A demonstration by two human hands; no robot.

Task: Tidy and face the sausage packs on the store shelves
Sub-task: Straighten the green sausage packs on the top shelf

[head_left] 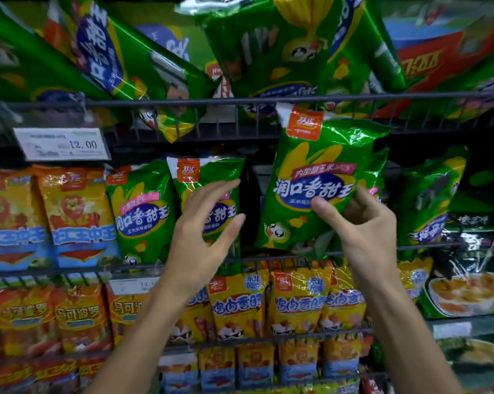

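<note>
**Ask:** What is in front of you, big things first?

**Tell:** You face the wire shelves (pixel 183 103), full of sausage packs. The top shelf has green packs (pixel 120 61) that lean and tip all ways. The middle shelf has orange lion packs (pixel 75 211) on the left and green corn sausage packs (pixel 142 211) beside them. The shelf below has yellow packs (pixel 297 302). A white price tag (pixel 62 143) hangs at the upper left.

**Ask:** Where is the pack you are fixing?

**Tell:** The green corn sausage pack (pixel 322 177) is up off the middle shelf, lifted in front of the dark gap in that row. Its top reaches the rail of the shelf above. Its front faces you.

**Ask:** What are your hands doing?

**Tell:** Your right hand (pixel 365 228) pinches the pack's right side, thumb on the front, fingers behind. That grip is clamped on the pack. Your left hand (pixel 203 228) is spread wide with fingers apart, in front of the next green pack. It holds nothing.

**Ask:** How will the pack feel?

**Tell:** I think it is light and soft, and the shiny plastic looks slippery and crinkly. It may flop if you hold one edge only. Take both sides near the middle, then stand it down in the gap.
</note>
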